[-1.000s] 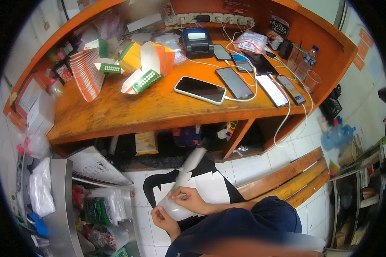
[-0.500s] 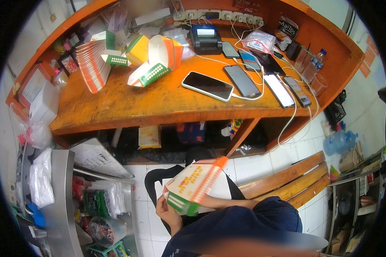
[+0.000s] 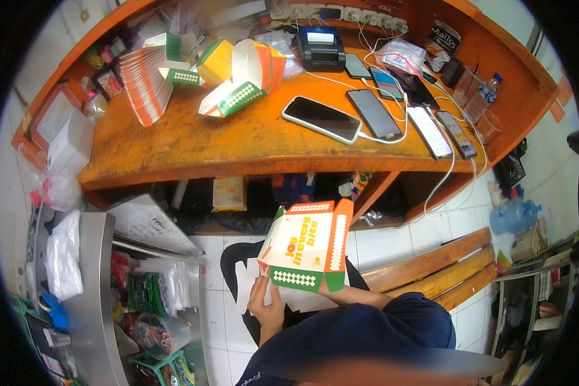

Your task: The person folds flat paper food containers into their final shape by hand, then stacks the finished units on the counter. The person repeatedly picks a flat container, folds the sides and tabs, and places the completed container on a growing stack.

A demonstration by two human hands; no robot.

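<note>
A partly folded paper food box (image 3: 302, 248), cream with orange and green patterned edges, is held up above my lap. My left hand (image 3: 266, 309) pinches its lower left corner, fingers closed on the card. My right hand (image 3: 331, 293) reaches behind the lower right side of the box, which hides its fingers. White flat card (image 3: 299, 300) lies across my lap under the box. On the counter stand opened paper boxes (image 3: 248, 80) of the same pattern, beside a leaning stack of flat box blanks (image 3: 145, 87).
The orange wooden counter (image 3: 193, 145) holds several phones (image 3: 321, 119) on charging cables and a black printer (image 3: 320, 50). A slatted wooden bench (image 3: 424, 260) stands at right. At left, a metal cabinet (image 3: 93, 283) holds bags and a plastic tub (image 3: 162, 334).
The box has turned so its printed face is more upright, and its side flaps now stand folded at angles. My left hand has shifted slightly right. The whole view has tilted a little.
</note>
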